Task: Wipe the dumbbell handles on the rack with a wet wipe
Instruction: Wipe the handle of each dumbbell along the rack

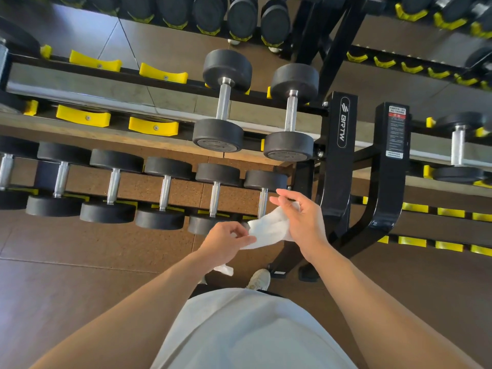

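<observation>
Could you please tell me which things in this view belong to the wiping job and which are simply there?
Belongs to the job:
- wet wipe, pinched by the left hand and held by the right hand
- dumbbell handles on the lower row
- the rack

Just there:
- empty yellow cradles
- warning label
- shoe
- floor

The rack upright (339,145) reads "BRTW"; the neighbouring upright's sticker (396,131) is illegible.
</observation>
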### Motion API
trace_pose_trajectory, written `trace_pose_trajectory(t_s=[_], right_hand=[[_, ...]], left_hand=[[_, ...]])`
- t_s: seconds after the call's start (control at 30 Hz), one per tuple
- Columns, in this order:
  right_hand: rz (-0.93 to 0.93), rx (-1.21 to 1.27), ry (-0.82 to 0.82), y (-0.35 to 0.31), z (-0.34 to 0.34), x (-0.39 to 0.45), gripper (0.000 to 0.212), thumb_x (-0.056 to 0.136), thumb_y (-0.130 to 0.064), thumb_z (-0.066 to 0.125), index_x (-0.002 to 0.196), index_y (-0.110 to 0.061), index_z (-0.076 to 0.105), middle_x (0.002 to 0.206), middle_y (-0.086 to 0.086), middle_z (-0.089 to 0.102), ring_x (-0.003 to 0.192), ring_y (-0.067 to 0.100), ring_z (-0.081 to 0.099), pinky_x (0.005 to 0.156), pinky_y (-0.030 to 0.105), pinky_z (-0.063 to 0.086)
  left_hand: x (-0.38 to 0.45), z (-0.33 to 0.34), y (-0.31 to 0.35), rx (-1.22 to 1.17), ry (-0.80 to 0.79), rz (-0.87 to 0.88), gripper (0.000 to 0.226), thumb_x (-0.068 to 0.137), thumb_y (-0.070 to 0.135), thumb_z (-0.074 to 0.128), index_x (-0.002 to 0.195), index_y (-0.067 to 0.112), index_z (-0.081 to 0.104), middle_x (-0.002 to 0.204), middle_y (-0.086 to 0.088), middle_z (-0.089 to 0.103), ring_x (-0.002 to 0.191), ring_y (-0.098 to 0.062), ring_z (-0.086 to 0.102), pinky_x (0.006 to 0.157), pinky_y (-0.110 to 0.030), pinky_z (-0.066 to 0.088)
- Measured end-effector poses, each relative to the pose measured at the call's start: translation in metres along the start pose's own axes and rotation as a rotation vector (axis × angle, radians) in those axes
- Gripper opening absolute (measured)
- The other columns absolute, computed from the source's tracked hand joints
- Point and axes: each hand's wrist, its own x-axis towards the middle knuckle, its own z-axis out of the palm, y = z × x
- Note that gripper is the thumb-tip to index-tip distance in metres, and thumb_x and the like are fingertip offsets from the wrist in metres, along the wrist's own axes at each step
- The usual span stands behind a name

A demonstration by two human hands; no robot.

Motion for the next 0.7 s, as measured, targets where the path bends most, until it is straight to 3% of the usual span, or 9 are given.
trace_pose_trajectory(t_s=[0.1,0.2,0.23,0.33,0.4,0.47,0.57,0.7], right_hand=[[-0.023,-0.031,0.016,-0.003,0.0,-0.003,0.022,0.095,-0.042,0.058,0.117,-0.044,0.061,0.109,-0.032,0.066,0.104,-0.001,0.061,0.077,0.015,0.056],[-0.009,0.048,0.009,-0.009,0.002,-0.008,0.027,0.095,-0.043,0.058,0.122,-0.039,0.063,0.105,-0.037,0.065,0.102,-0.008,0.06,0.072,0.01,0.051],[0.004,0.094,0.033,-0.012,0.003,-0.009,0.029,0.093,-0.045,0.059,0.122,-0.041,0.064,0.108,-0.031,0.067,0.103,-0.005,0.061,0.071,0.01,0.05],[0.039,0.252,0.115,-0.026,0.002,-0.01,0.028,0.094,-0.042,0.06,0.122,-0.04,0.063,0.105,-0.029,0.069,0.102,-0.005,0.063,0.07,0.012,0.053],[0.05,0.363,0.138,-0.036,-0.002,-0.009,0.026,0.096,-0.04,0.057,0.122,-0.041,0.062,0.11,-0.024,0.071,0.103,-0.004,0.064,0.077,0.018,0.056],[0.078,0.46,0.152,-0.042,-0.007,-0.009,0.026,0.097,-0.037,0.056,0.123,-0.04,0.061,0.111,-0.021,0.071,0.103,0.0,0.066,0.08,0.023,0.058],[0.19,0.568,0.192,-0.037,-0.012,-0.011,0.029,0.093,-0.033,0.061,0.121,-0.04,0.062,0.111,-0.015,0.073,0.105,0.009,0.067,0.082,0.031,0.06],[0.355,0.434,0.234,-0.018,-0.016,-0.018,0.034,0.089,-0.039,0.066,0.123,-0.04,0.063,0.11,-0.016,0.067,0.1,0.012,0.064,0.071,0.027,0.058]], left_hand=[[0.007,-0.002,-0.012,-0.014,0.127,-0.154,0.02,0.093,0.04,0.07,0.101,0.022,0.067,0.101,0.002,0.068,0.09,-0.011,0.062,0.081,-0.028,0.055],[0.001,0.0,-0.003,-0.08,-0.134,-0.296,0.055,0.094,0.066,0.052,0.105,0.016,0.072,0.096,-0.002,0.073,0.077,-0.013,0.056,0.093,-0.037,0.049],[-0.002,0.001,0.003,-0.162,-0.27,-0.347,0.07,0.091,0.075,0.043,0.106,0.014,0.075,0.098,-0.004,0.074,0.072,-0.014,0.052,0.089,-0.036,0.047],[-0.003,0.005,0.012,-0.523,-0.658,-0.419,0.101,0.08,0.092,0.03,0.122,0.01,0.071,0.11,-0.006,0.073,0.062,-0.011,0.04,0.058,-0.023,0.04],[-0.003,0.008,0.02,-0.683,-0.771,-0.365,0.105,0.077,0.094,0.033,0.13,0.009,0.065,0.116,-0.006,0.07,0.06,-0.009,0.037,0.048,-0.018,0.034],[-0.003,0.011,0.033,-0.82,-0.681,-0.288,0.094,0.079,0.087,0.045,0.131,0.011,0.061,0.109,-0.004,0.07,0.058,-0.008,0.038,0.048,-0.017,0.034],[0.004,0.013,0.052,-1.031,-0.291,-0.276,0.074,0.07,0.062,0.075,0.123,0.013,0.063,0.083,-0.002,0.061,0.058,-0.008,0.041,0.054,-0.02,0.036],[0.01,0.006,0.067,-0.807,0.048,-0.185,0.039,0.088,0.04,0.075,0.117,0.018,0.061,0.102,-0.006,0.061,0.077,-0.014,0.051,0.075,-0.034,0.046]])
